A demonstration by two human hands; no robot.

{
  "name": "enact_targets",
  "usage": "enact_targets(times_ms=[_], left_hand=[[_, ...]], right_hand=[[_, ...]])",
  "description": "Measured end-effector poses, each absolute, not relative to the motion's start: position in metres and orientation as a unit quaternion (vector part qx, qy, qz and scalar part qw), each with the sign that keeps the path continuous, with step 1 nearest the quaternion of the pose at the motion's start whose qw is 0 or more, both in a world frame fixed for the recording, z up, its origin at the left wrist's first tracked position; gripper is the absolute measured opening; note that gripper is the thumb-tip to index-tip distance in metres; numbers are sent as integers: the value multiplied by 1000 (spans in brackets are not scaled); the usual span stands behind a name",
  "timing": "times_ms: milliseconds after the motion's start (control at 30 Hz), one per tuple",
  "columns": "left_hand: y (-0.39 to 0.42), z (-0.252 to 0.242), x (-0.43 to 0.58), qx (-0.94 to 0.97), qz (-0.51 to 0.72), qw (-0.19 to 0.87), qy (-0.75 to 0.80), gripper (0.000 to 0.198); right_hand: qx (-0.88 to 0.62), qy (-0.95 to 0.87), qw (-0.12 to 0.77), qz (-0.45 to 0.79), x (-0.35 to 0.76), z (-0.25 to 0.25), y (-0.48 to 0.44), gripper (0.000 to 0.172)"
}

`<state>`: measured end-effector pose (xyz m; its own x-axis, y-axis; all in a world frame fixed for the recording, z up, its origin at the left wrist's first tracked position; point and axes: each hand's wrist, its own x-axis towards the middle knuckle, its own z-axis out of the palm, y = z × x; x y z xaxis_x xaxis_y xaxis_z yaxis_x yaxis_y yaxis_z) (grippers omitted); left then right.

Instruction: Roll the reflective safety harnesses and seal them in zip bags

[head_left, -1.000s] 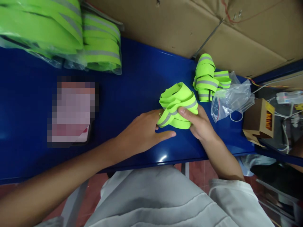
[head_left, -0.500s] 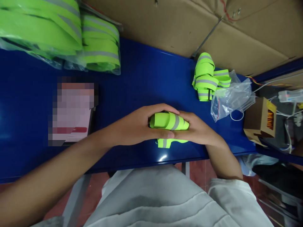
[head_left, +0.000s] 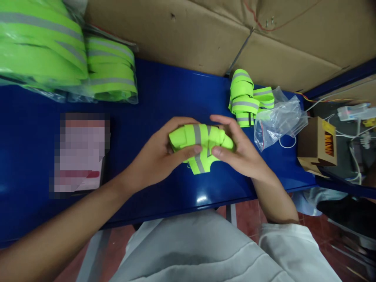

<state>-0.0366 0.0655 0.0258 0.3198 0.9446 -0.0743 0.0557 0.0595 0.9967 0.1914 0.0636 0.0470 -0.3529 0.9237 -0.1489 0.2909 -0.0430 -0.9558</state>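
Between my two hands is a folded bundle of neon-yellow reflective strap [head_left: 197,137] with grey stripes, held above the blue table [head_left: 173,196]. My left hand [head_left: 164,150] grips its left end, thumb pressed on the near face. Its fingers are mostly hidden behind the bundle. My right hand [head_left: 237,149] grips the right end, thumb on the near face and index finger raised off the back. A short loose end of strap hangs below the bundle, between the thumbs.
Clear bags of rolled reflective straps [head_left: 113,70] stand at the back left. A blurred-out tablet-like object [head_left: 82,152] lies on the left. Back right are more strap rolls [head_left: 242,96], a crumpled clear plastic bag [head_left: 277,121] and a cardboard box [head_left: 314,143]. Cardboard sheets [head_left: 182,35] line the back.
My hands have moved apart, and the thumbs now lie on the front of the strap bundle. More of the bundle shows. The camera view has shifted slightly.
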Motion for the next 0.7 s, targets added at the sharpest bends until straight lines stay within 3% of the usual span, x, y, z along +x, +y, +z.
enact_targets(times_ms=[67,167,200,533,700], left_hand=[[67,27,-37,533,437,563,456,44],[68,27,-38,510,475,546,465,47],[68,26,-38,509,477,546,465,49],[63,21,-30,429,479,636,427,46],[64,25,-31,399,415,705,414,43]], right_hand=[[-500,-615,351,499,194,47,65,59],[-514,-602,387,473,194,48,65,26],[-519,-605,392,458,193,48,65,22],[-480,-720,357,352,198,48,65,37],[-470,-772,339,262,207,54,68,37]])
